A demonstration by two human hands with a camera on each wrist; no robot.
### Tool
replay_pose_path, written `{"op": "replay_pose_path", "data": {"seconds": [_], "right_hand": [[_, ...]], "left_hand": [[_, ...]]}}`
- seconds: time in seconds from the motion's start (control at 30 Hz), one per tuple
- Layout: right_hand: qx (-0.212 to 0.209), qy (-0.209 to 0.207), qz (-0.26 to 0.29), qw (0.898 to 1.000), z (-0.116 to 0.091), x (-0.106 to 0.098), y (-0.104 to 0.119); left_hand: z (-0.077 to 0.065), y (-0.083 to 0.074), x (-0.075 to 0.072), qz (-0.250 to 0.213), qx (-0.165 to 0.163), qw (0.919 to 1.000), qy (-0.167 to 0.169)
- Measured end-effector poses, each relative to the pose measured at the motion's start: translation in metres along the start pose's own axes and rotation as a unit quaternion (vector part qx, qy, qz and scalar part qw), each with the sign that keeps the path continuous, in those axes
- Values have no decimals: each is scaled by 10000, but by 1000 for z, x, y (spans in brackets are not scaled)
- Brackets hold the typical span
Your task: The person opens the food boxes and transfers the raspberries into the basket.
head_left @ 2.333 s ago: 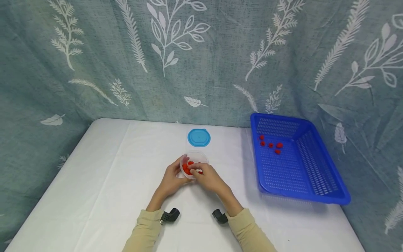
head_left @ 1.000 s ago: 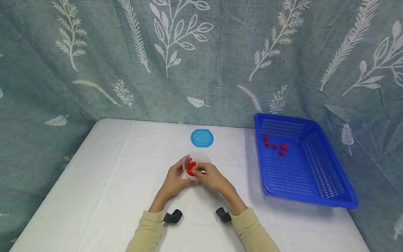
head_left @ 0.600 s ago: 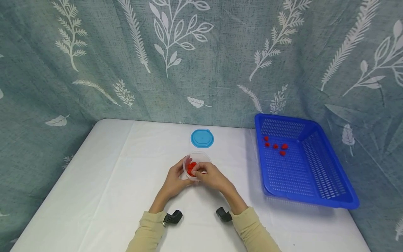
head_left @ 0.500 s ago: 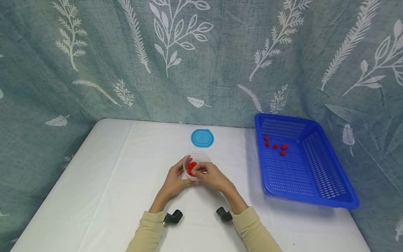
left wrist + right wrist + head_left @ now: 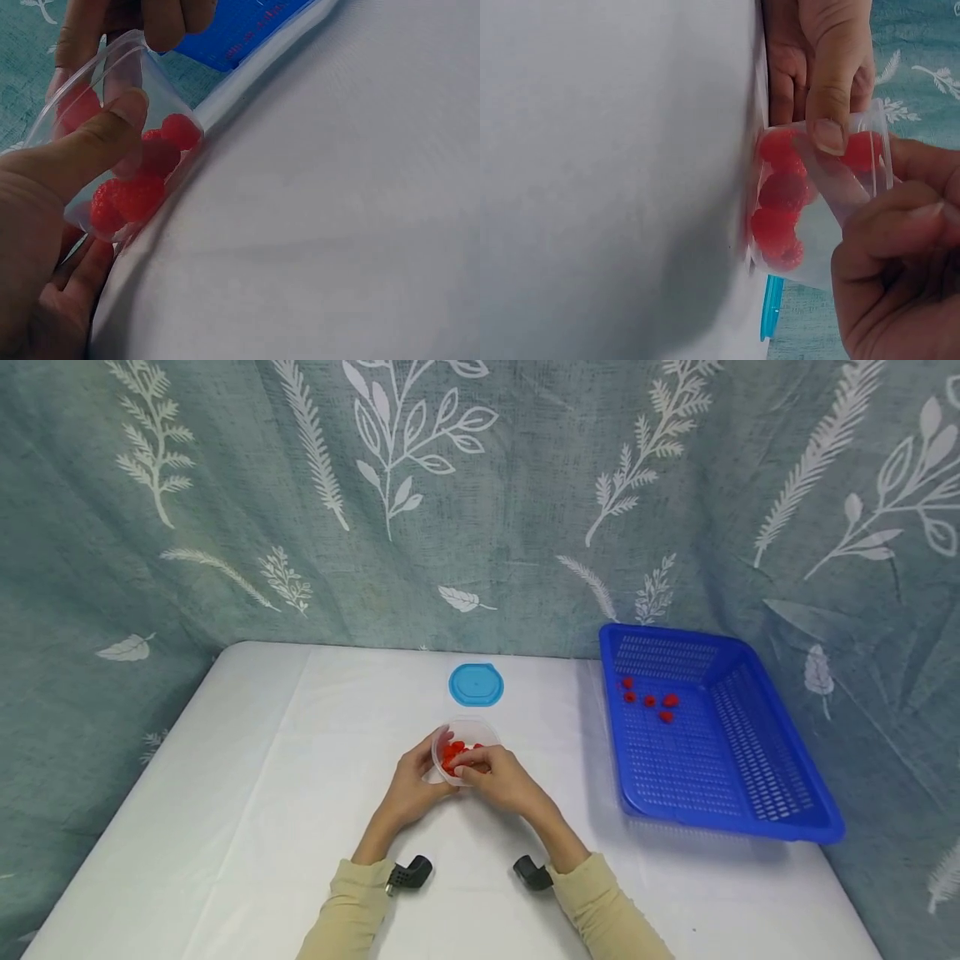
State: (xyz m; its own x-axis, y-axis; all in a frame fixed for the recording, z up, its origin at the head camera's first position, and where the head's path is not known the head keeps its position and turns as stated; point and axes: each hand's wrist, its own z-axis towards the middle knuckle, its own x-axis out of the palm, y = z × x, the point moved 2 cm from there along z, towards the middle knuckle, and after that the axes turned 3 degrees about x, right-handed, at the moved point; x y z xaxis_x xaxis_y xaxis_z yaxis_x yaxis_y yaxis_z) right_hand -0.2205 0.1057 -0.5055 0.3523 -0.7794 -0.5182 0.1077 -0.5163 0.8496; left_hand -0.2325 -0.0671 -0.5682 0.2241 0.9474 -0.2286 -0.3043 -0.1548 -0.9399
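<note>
My left hand (image 5: 415, 783) grips a clear round plastic tub (image 5: 467, 727) from the left side, its thumb (image 5: 112, 131) across the near wall. Several red raspberries (image 5: 784, 191) lie in the bottom of the tub. My right hand (image 5: 504, 779) reaches over the rim with its fingers curled down inside. In the right wrist view, one raspberry (image 5: 862, 150) sits high near the rim, well above the pile, between the fingers of my right hand (image 5: 900, 270). Those fingertips are partly hidden behind the tub wall and my left thumb.
A blue plastic lid (image 5: 476, 685) lies flat on the white table (image 5: 300, 827) behind the tub. At the right edge stands a large blue slotted basket (image 5: 738, 760) with several raspberries (image 5: 666, 702) at its back left. A patterned curtain (image 5: 495, 527) closes off the back.
The head view has shifted slightly. My right fingers have moved a little inside the tub, and a raspberry now shows beyond them on the right. My left hand keeps its grip on the tub.
</note>
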Motion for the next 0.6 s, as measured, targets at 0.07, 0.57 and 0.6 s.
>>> {"op": "replay_pose_path", "data": {"seconds": [0.07, 0.57, 0.6], "right_hand": [[-80, -136, -114, 9998, -2, -2, 1], [-581, -988, 362, 9927, -29, -45, 18], [-615, -1018, 399, 9921, -33, -50, 20]], "left_hand": [[0, 0, 0, 26, 5, 10000, -10], [1, -4, 2, -44, -221, 9997, -73], [1, -4, 2, -26, -246, 9997, -75]]}}
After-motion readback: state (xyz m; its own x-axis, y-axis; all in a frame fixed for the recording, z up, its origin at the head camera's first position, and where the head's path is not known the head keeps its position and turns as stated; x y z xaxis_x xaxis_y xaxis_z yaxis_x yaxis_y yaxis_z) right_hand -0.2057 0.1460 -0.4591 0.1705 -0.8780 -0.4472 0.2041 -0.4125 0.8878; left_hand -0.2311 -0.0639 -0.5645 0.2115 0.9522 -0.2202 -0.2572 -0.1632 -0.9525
